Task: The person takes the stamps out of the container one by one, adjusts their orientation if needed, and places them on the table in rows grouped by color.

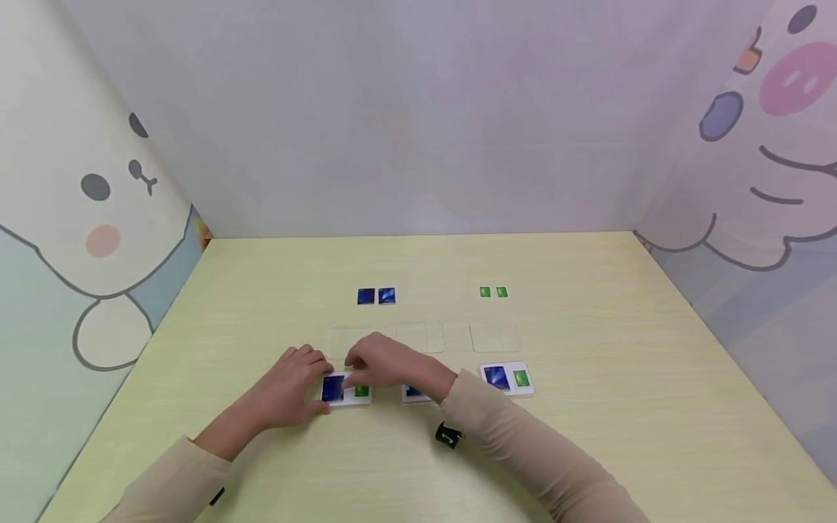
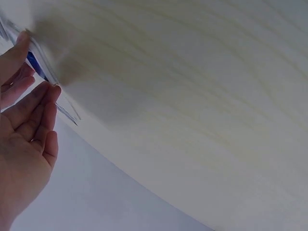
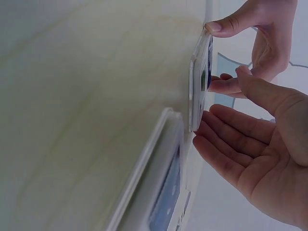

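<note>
A flat white tray point(image 1: 346, 398) bears a dark blue square point(image 1: 333, 388) and a smaller green square point(image 1: 362, 391). My left hand point(image 1: 294, 388) holds its left end, with thumb on the near edge and fingertips on the far edge. In the right wrist view the left hand point(image 3: 269, 41) grips the white tray point(image 3: 197, 91) this way. Over the far side of that tray is my right hand point(image 1: 386, 361). Its fingertips touch the tray's edge, and its thumb point(image 3: 264, 91) stands off the surface. The right hand partly hides the green square.
Two more white trays lie rightward, the middle one point(image 1: 413, 399) partly behind the right arm, the other point(image 1: 506, 390) in full view. Behind are clear rectangular plates point(image 1: 495, 338). Farther back lie two blue squares point(image 1: 386, 296) and two green squares point(image 1: 501, 292). A black object point(image 1: 448, 436) is beside the right sleeve.
</note>
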Tool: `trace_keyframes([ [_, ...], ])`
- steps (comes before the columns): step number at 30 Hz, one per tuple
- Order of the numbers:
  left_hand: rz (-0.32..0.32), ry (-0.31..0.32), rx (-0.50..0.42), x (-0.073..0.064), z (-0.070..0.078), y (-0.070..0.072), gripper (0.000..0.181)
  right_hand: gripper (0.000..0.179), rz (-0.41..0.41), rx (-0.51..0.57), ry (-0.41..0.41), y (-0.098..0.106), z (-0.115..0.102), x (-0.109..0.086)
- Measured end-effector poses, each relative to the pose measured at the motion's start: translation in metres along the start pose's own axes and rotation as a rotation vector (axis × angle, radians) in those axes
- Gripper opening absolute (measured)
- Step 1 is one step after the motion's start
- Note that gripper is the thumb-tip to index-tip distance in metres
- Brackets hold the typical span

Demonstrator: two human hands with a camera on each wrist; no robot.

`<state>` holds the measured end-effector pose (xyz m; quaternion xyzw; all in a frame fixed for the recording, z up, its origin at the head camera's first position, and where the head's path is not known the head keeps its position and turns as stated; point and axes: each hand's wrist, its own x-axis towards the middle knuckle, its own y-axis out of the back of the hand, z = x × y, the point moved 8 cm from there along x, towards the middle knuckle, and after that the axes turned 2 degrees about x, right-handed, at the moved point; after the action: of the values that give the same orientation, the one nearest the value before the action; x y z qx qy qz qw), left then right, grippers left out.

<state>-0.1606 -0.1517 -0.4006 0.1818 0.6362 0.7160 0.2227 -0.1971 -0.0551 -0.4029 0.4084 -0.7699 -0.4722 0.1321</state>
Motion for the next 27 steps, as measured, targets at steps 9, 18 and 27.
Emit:
trace_keyframes([
  [9,0.029,-0.019,0.006,-0.001,0.001,0.001,0.050,0.033,-0.028,-0.006,0.010,-0.004,-0.005,0.004],
  [18,0.034,-0.017,0.011,-0.002,0.001,0.002,0.049,0.028,-0.053,-0.050,-0.012,-0.010,-0.011,0.012],
  [27,0.044,-0.031,0.007,-0.002,0.000,0.000,0.049,0.021,-0.056,-0.103,-0.037,-0.012,-0.017,0.017],
])
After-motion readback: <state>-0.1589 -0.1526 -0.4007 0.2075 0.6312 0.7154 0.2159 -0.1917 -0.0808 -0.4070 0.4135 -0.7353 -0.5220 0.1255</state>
